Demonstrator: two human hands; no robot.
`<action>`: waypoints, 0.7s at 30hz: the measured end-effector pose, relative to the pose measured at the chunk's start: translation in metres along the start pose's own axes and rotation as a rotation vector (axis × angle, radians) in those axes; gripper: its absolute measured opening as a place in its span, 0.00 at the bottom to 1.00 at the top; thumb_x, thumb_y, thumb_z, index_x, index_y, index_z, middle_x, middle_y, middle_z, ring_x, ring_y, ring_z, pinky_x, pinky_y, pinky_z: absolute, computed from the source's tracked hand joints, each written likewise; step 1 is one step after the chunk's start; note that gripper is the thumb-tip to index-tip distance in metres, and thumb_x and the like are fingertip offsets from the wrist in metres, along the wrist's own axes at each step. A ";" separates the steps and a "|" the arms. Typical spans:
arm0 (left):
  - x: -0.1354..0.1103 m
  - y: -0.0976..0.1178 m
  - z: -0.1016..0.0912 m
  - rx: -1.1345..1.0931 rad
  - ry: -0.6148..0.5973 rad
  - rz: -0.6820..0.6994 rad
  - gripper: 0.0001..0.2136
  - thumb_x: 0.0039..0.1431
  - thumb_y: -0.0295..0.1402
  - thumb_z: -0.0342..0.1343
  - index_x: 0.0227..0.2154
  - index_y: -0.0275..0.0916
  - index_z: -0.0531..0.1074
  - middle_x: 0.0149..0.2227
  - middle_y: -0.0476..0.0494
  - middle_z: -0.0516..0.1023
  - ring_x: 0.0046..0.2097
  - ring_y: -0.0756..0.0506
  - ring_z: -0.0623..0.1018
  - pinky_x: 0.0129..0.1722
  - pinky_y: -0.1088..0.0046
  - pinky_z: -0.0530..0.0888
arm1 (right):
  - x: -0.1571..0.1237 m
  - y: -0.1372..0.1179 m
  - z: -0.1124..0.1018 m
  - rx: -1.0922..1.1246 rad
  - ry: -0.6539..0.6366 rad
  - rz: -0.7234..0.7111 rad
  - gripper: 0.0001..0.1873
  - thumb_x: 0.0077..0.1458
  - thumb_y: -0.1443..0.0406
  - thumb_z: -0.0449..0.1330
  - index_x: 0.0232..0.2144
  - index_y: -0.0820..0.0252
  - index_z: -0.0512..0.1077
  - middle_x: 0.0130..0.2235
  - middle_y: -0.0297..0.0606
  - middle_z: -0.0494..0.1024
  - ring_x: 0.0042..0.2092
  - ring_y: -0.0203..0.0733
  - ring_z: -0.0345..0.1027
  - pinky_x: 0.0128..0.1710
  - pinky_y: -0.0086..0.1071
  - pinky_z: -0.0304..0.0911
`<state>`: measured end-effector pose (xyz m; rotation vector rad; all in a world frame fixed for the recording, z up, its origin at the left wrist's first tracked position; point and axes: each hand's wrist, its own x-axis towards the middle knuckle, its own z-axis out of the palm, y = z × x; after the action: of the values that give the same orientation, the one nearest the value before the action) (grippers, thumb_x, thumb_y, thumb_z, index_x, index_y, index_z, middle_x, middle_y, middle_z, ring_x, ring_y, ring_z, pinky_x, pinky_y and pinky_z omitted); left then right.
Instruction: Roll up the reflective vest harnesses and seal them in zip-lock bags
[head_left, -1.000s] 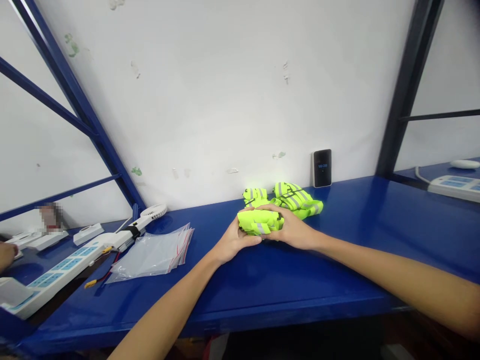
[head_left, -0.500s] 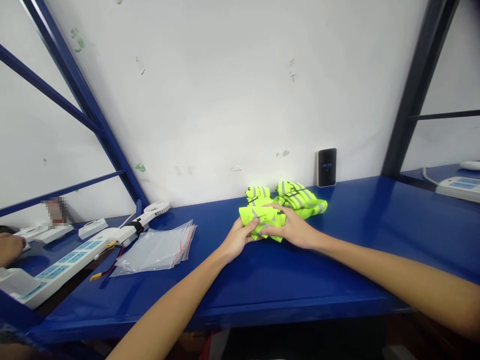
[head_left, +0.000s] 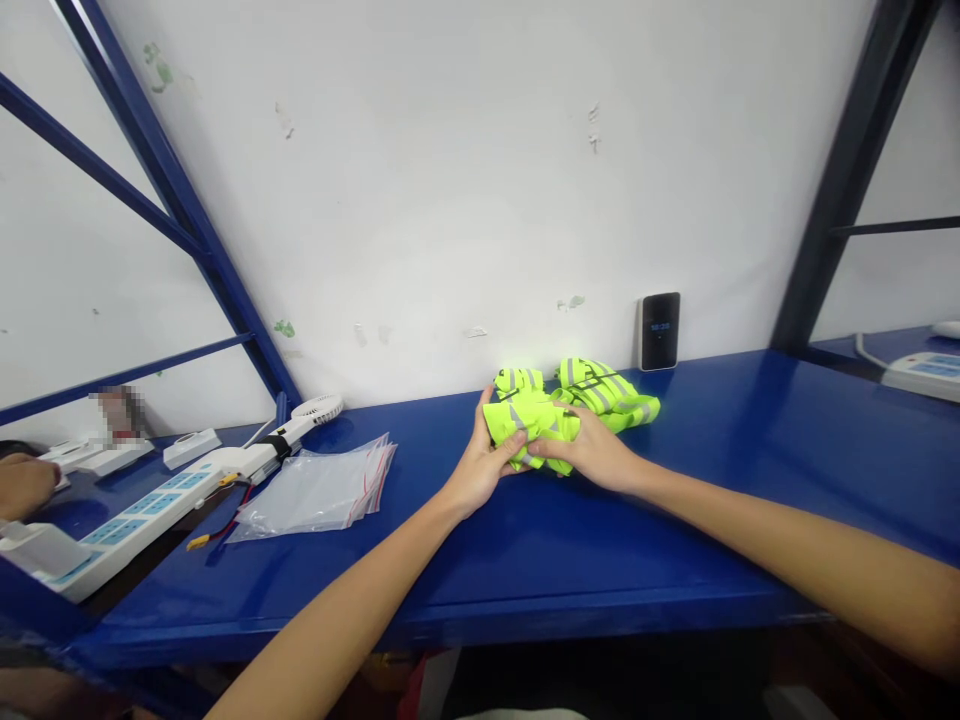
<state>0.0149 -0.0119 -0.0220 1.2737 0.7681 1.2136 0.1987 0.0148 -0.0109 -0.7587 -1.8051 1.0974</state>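
While left grip (head_left: 480, 470) and right grip (head_left: 604, 453) clasp one neon bundle (head_left: 537, 417), its underside is hidden.

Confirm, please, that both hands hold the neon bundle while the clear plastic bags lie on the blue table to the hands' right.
Not quite: the head view shows the clear plastic bags to the left of the left hand and the right hand, not to their right. They do lie on the blue table, and both hands hold the neon bundle.

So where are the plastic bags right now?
In the head view, the plastic bags lie on the blue table, left of the wearer's left hand, just right of the white power strip.
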 end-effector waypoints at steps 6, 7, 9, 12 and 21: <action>-0.003 0.009 0.001 0.071 -0.020 0.010 0.44 0.54 0.36 0.64 0.66 0.56 0.42 0.59 0.40 0.68 0.49 0.40 0.77 0.42 0.63 0.79 | -0.004 -0.007 -0.001 0.087 -0.128 0.060 0.23 0.47 0.57 0.67 0.44 0.60 0.70 0.37 0.39 0.79 0.35 0.44 0.73 0.32 0.35 0.71; -0.004 0.010 0.000 0.084 -0.029 0.010 0.43 0.53 0.36 0.64 0.66 0.55 0.44 0.58 0.40 0.68 0.49 0.40 0.77 0.42 0.63 0.79 | -0.005 -0.009 -0.002 0.099 -0.159 0.065 0.23 0.47 0.58 0.67 0.45 0.59 0.69 0.38 0.39 0.79 0.36 0.43 0.73 0.33 0.35 0.70; -0.005 0.010 -0.002 0.106 -0.050 0.005 0.42 0.52 0.36 0.65 0.65 0.53 0.48 0.56 0.39 0.69 0.47 0.40 0.78 0.40 0.62 0.80 | -0.007 -0.011 -0.004 0.120 -0.209 0.082 0.24 0.49 0.58 0.66 0.46 0.59 0.67 0.38 0.37 0.78 0.37 0.42 0.73 0.34 0.34 0.70; -0.006 0.010 -0.003 0.116 -0.073 -0.020 0.39 0.53 0.36 0.64 0.65 0.53 0.51 0.55 0.39 0.71 0.44 0.41 0.79 0.38 0.63 0.80 | -0.008 -0.011 -0.005 0.157 -0.253 0.125 0.24 0.52 0.57 0.64 0.49 0.59 0.65 0.37 0.37 0.77 0.37 0.42 0.73 0.34 0.35 0.70; 0.001 0.008 0.002 0.081 0.012 -0.051 0.32 0.58 0.47 0.54 0.64 0.54 0.51 0.58 0.39 0.69 0.39 0.42 0.80 0.31 0.67 0.80 | -0.010 -0.008 -0.001 0.227 -0.217 0.175 0.23 0.57 0.55 0.60 0.52 0.56 0.64 0.37 0.37 0.77 0.34 0.42 0.73 0.29 0.34 0.72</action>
<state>0.0150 -0.0131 -0.0136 1.3056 0.8609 1.1605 0.2033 0.0041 -0.0073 -0.6918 -1.7755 1.5222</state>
